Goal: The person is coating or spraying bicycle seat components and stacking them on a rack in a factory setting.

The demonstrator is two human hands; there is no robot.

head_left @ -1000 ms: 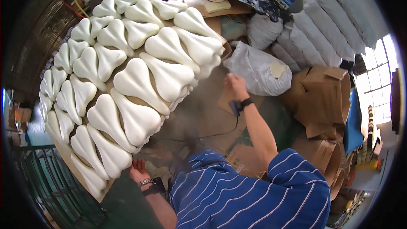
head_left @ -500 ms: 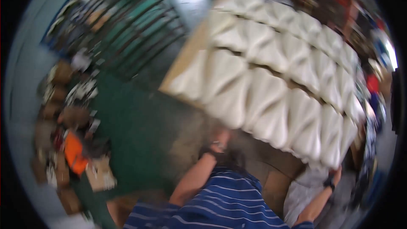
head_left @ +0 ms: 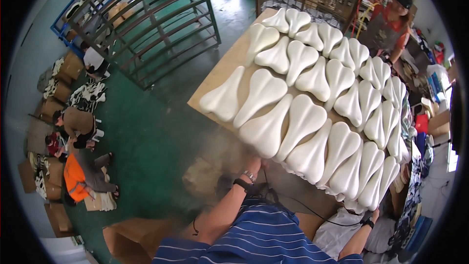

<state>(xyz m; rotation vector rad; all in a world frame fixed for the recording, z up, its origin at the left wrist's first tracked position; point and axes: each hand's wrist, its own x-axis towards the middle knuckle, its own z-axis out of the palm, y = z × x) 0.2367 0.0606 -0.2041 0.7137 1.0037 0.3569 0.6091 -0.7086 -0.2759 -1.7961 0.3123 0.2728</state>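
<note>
A wide tan board [head_left: 215, 88] carries several rows of white, pear-shaped bicycle saddle pads [head_left: 300, 122], wide at one end and narrow at the other. The front row overhangs the board's near edge. My left hand [head_left: 252, 165] is closed at that edge beneath the front pads, with its fingers mostly hidden. At the near right corner my right hand [head_left: 374, 214] grips the edge, its fingertips partly covered by the pads. Both wrists wear dark bands.
A dark metal rack [head_left: 151, 24] stands at far left. Several people work along the left wall, one in an orange vest [head_left: 75, 178]. Another person [head_left: 388, 24] stands beyond the board at right. A cardboard box [head_left: 134, 239] and white sacks [head_left: 337, 234] lie near me.
The earlier view is motion-blurred; now it is sharp. The pads' near edge sits slightly lower, and the rack and people have shifted a little left in view. Both hands remain at the board's edge.
</note>
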